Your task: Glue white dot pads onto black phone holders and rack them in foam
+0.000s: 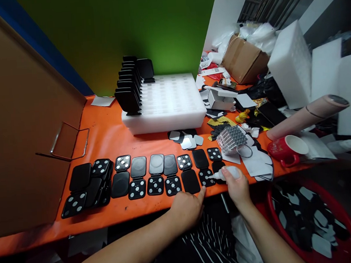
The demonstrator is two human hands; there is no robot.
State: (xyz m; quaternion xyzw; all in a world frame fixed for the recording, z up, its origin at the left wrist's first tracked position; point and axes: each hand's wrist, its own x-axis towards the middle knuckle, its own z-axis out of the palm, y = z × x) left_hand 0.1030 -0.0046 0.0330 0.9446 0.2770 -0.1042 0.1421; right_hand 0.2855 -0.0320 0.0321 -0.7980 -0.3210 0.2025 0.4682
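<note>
My right hand is closed around a small white glue bottle, its nozzle pointing left at an open black square case dotted with white blobs. My left hand rests at the front edge of the orange table, its fingers curled and its forefinger touching the edge just below that case. A row of several open black cases runs leftward, some with white dots, some with round mirrors. A heap of closed cases lies at the left end.
A white foam tray holds upright black cases behind the row. Loose mirrors, a clear cup of parts, a red mug, foam blocks, a cardboard box and a red basin crowd the right. A brown board stands left.
</note>
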